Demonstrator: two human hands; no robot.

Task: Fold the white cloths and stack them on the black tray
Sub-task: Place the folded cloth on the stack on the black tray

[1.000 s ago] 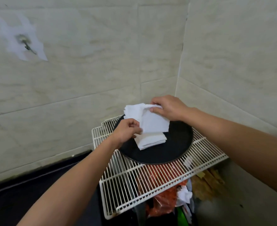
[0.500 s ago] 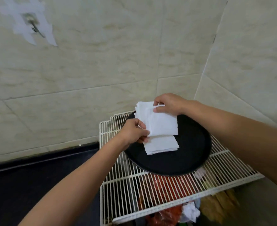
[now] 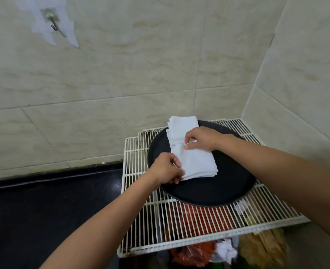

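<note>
Head view looks down at your two hands working over a round black tray (image 3: 218,188) in the centre right of the frame. Your left hand (image 3: 167,168) has its fingers curled and pinches the near left edge of the top cloth (image 3: 182,129), right at the corner of the stack. Your right hand (image 3: 203,138) pinches the same cloth at its right edge, with thumb and forefinger closed on a small fold about midway along its length. The top cloth lies long and narrow over the stack of folded white cloths (image 3: 203,174), and its far end reaches past the tray's far left rim. The stack sits on the left half of the tray, its layered edges showing at the near side. The tray rests on a white wire rack (image 3: 199,230) set into the corner of the tiled walls. Through the rack's bars you can see a red plastic bag (image 3: 191,253) and some crumpled white paper (image 3: 225,251) below. A black table (image 3: 43,210) fills the lower left of the frame beside the rack. A metal hook (image 3: 52,20) is stuck to the wall in the upper left.
</note>
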